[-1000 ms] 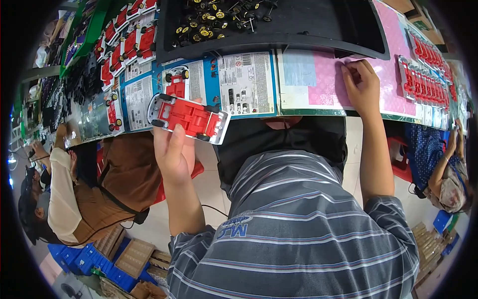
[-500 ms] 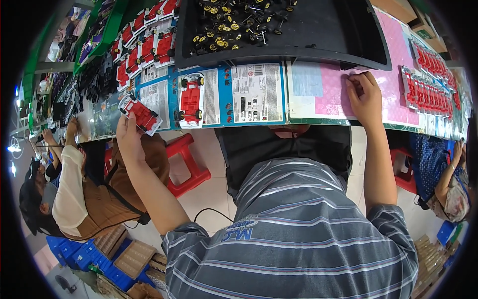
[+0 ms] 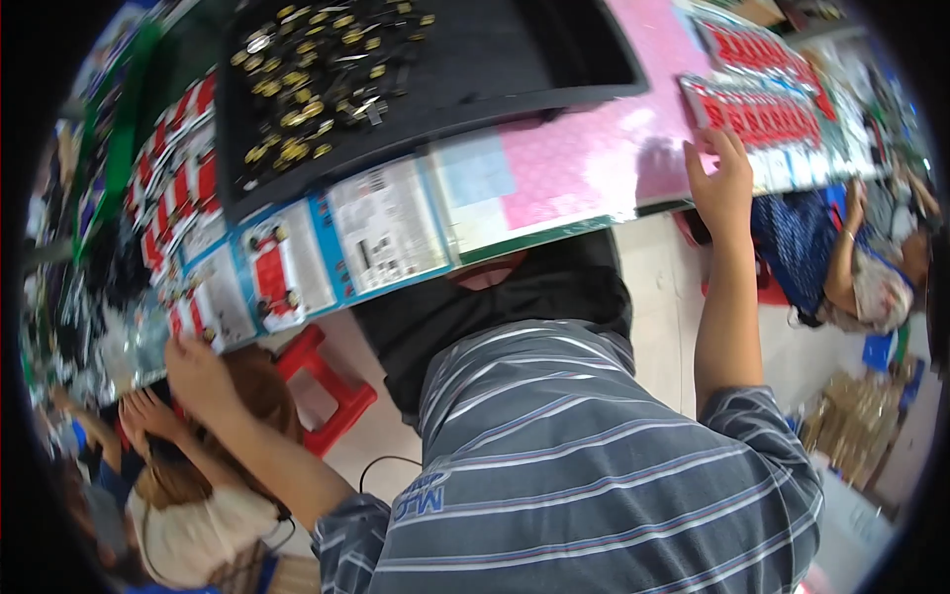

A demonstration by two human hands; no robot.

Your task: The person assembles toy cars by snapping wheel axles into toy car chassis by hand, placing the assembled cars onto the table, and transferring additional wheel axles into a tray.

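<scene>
While the left hand [image 3: 201, 378] is at a red-and-white plastic toy-car chassis [image 3: 188, 318] near the edge of the table [image 3: 584, 158], blur hides whether it grips. The right hand [image 3: 725, 188], fingers parted, adjoins a row of red-and-white plastic chassis [image 3: 760, 115], apparently packed side by side to save space.

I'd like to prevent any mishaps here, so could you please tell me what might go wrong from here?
The wheeled red-and-white toy car chassis lies close to the table's front edge, so a brush from the left hand could tip it off. The right hand is right by the row of red toy parts, and a careless nudge might disarrange them.
</scene>
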